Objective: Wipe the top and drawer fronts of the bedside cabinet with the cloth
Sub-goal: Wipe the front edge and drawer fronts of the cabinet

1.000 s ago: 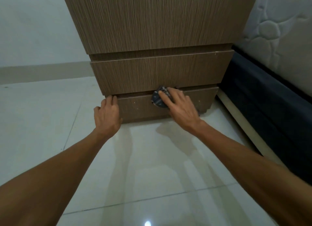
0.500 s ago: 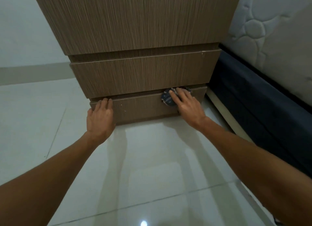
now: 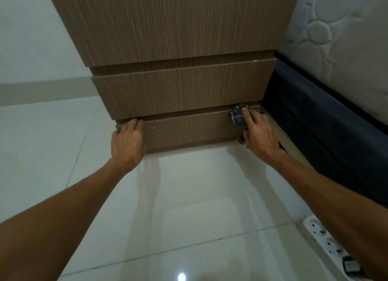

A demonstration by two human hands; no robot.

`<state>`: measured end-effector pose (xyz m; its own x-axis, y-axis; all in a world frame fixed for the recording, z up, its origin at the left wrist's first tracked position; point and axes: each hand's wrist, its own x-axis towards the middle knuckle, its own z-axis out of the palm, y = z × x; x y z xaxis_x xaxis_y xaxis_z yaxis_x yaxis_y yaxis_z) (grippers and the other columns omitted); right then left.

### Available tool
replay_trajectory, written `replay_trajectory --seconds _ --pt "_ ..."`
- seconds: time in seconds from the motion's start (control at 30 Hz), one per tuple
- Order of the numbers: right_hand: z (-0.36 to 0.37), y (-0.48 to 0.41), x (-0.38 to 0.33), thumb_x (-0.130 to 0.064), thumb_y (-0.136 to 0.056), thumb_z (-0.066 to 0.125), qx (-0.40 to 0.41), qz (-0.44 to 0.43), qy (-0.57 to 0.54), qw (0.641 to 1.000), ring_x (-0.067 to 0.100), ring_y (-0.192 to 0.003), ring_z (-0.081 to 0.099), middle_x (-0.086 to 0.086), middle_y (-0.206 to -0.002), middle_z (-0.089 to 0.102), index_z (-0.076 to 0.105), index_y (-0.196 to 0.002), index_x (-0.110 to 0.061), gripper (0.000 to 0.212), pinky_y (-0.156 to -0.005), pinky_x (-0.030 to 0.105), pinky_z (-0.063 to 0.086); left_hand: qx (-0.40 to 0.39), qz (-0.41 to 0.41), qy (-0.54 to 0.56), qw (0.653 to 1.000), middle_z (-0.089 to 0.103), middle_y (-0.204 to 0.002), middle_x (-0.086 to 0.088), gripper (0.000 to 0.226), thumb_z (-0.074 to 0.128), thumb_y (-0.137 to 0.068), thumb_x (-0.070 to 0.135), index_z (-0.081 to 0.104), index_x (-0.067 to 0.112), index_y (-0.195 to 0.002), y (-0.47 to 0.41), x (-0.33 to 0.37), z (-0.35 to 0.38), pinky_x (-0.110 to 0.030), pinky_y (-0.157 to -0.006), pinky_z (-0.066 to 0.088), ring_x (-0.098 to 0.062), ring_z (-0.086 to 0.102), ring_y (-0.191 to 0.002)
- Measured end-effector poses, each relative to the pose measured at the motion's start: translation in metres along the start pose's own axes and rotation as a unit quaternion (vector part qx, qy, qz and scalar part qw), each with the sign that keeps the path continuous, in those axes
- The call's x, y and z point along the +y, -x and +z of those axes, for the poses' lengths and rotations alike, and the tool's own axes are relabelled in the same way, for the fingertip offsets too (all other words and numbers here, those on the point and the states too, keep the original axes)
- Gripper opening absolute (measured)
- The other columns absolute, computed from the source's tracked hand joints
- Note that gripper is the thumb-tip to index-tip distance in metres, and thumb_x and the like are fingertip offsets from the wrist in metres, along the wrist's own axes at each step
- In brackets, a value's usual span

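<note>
Bottom drawer (image 3: 189, 129): my left hand (image 3: 128, 140), fingers flat, braces its left end; right hand (image 3: 257, 133) presses cloth (image 3: 237, 117) against its right end.

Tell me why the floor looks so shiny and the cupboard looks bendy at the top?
Head view: the glossy tile floor mirrors a ceiling light as a bright white spot and shows faint reflections of the arms. Head view: the wide-angle lens makes the cabinet flare wider toward the top. Head view: the room is dim and soft, and the cloth under the right hand is slightly blurred.
</note>
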<state>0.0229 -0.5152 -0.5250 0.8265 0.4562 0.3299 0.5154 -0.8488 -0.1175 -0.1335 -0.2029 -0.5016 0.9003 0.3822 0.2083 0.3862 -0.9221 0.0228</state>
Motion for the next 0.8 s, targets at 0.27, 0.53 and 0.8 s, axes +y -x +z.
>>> replay_trajectory --seconds 0.27,0.53,0.8 --pt "0.021 -0.021 -0.127 -0.009 -0.085 0.055 0.072 -0.377 0.087 0.919 0.038 -0.118 0.048 0.021 -0.139 0.048 0.041 -0.144 -0.010 0.061 -0.078 0.045 0.045 0.036 -0.087 0.059 0.994 0.046 -0.135 -0.020 0.071 0.069 -0.074 -0.002 0.038 0.005 -0.138 0.015 -0.031 0.001 -0.048 -0.096 0.041 -0.038 0.048 -0.117" --pt "0.056 -0.066 -0.217 -0.008 -0.091 0.053 0.095 -0.541 0.202 0.811 0.032 -0.132 0.043 0.014 -0.139 0.050 0.049 -0.137 -0.015 0.047 -0.099 0.047 0.041 0.062 -0.043 0.057 0.996 0.052 -0.131 -0.014 0.051 0.057 -0.081 0.001 0.049 0.008 -0.130 0.005 -0.053 -0.006 -0.044 -0.093 0.039 -0.034 0.049 -0.118" --pt "0.077 -0.072 -0.210 -0.022 -0.091 0.054 0.051 -0.554 0.354 0.752 0.027 -0.148 -0.011 0.006 -0.163 -0.010 0.000 -0.155 -0.026 0.084 -0.118 0.051 -0.009 0.072 0.023 0.024 0.997 0.047 -0.139 -0.016 0.068 0.060 -0.075 -0.006 0.040 0.004 -0.139 0.008 -0.063 0.016 -0.043 -0.097 0.039 -0.032 0.042 -0.128"
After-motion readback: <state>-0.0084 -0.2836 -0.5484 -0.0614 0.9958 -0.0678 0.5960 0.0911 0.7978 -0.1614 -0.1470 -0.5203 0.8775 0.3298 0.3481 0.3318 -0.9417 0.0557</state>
